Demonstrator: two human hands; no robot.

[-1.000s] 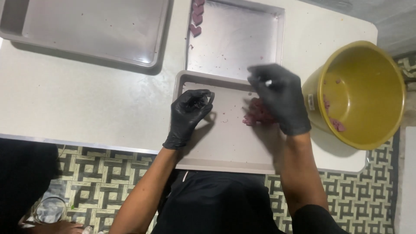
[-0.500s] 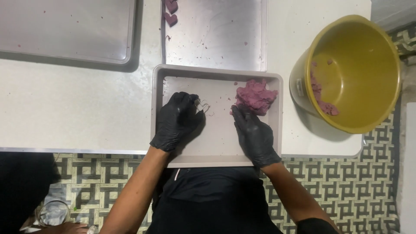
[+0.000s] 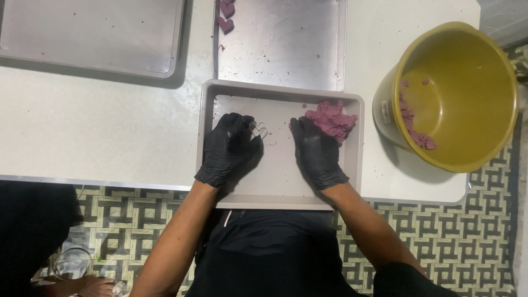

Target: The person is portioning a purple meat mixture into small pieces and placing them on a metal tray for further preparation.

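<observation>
Purple dough [image 3: 331, 120] touches flat, open right hand [image 3: 315, 151]; left hand [image 3: 228, 147] grip clamped on metal cutter [image 3: 258, 130]

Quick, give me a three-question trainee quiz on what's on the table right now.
1. True or false: the purple dough lies in the near tray.
2. Which hand holds the small metal cutter? A left hand B right hand
3. Fill in: dough bits cling inside the ____ bucket.

Key: 1 true; 2 A; 3 yellow.
</observation>
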